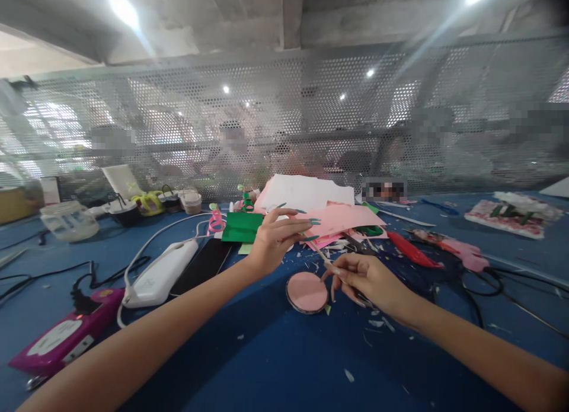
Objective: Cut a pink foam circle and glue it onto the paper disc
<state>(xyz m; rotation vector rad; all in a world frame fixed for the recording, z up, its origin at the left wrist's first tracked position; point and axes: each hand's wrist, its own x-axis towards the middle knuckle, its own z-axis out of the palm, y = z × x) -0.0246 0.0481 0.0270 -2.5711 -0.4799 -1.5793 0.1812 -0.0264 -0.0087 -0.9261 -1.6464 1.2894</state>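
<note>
My right hand (362,278) pinches a thin pale stick (320,253) between thumb and fingers, and the stick slants up to the left. Its far end reaches the fingers of my left hand (278,237). Those fingers are stretched to the right and wear long green nails; whether they grip the stick tip is too small to tell. Below and between both hands, a round pink disc (306,292) with a dark rim lies on the blue table (249,364). Behind the hands are pink sheets (342,219) and a white sheet (306,191).
At left lie a magenta power strip (66,332), a white power bank (164,274) and a black phone (204,267). A glass jar (70,221) stands farther back. Right of the paper are a red object (414,250), cables and paper scraps. A perforated metal screen (284,121) rises behind.
</note>
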